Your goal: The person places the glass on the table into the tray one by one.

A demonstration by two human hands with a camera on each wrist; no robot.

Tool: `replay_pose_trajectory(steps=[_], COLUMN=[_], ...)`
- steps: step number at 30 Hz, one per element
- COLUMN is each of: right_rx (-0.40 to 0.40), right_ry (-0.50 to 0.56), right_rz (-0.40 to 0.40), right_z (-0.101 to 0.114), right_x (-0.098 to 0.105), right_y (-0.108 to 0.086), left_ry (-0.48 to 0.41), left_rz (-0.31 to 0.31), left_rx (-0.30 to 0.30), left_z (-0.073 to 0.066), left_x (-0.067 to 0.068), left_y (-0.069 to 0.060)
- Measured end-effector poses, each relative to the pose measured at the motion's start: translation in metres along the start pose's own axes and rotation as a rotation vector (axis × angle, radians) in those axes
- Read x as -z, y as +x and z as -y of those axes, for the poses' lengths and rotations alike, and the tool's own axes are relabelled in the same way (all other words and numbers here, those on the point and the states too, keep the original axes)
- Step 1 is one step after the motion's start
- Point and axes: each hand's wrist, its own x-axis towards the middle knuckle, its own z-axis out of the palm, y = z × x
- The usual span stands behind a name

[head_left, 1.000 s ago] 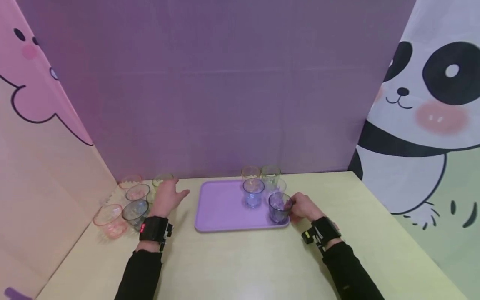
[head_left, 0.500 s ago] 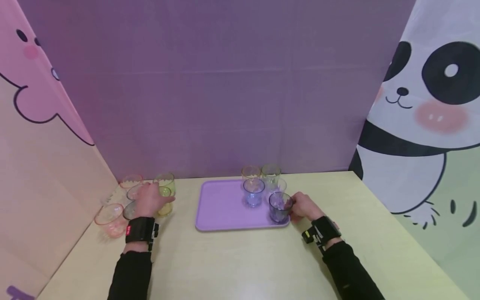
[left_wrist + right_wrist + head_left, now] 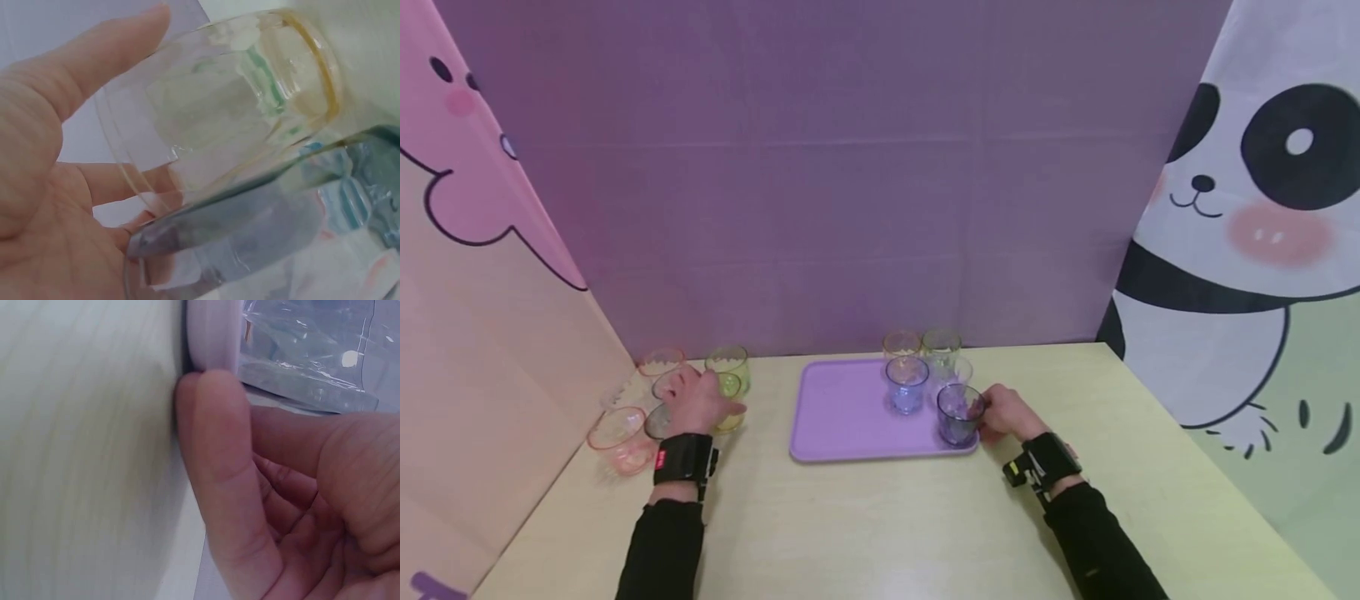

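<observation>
In the head view my left hand [image 3: 695,402] reaches among the glasses at the left. The left wrist view shows its thumb and fingers spread around a clear yellow-rimmed glass [image 3: 219,106]; a grey-blue glass [image 3: 250,231] lies across the front of that view. Whether the hand bears on the yellow-rimmed glass is unclear. My right hand [image 3: 1009,413] pinches the right edge of the purple tray [image 3: 842,412], fingertips [image 3: 219,387] against its rim [image 3: 212,337]. Beside that hand, a dark purple glass [image 3: 960,417] stands at the tray's front right corner.
On the tray's right part stands a blue glass [image 3: 907,387], with yellow-rimmed [image 3: 901,343], green [image 3: 942,350] and clear glasses close behind or beside it. Pink glasses [image 3: 625,446] and a green glass [image 3: 727,362] surround my left hand. A purple wall rises behind the table.
My left hand has moved left and lowered among the left glasses, uncovering the green glass and a yellow one. My right hand, the tray and its glasses have stayed in place.
</observation>
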Motion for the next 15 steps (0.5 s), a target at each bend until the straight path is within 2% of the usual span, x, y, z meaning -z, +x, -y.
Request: replay_pose_trajectory(steps=[4, 11, 15], right_rx=[-0.004, -0.014, -0.014], right_ry=[-0.002, -0.003, -0.001], right_rz=[-0.001, -0.007, 0.000], right_z=[-0.0006, -0.0005, 0.0001], right_x=[-0.0005, -0.0011, -0.0008], right_y=[-0.0003, 0.0004, 0.0002], left_ry=[0.004, -0.060, -0.085], left_rz=[-0.006, -0.089, -0.103], left_rx=[-0.003, -0.038, -0.061], left_z=[0.0014, 0.0021, -0.0027], left_x=[-0.0012, 0.0012, 0.0067], left_y=[0.0008, 0.0017, 0.0019])
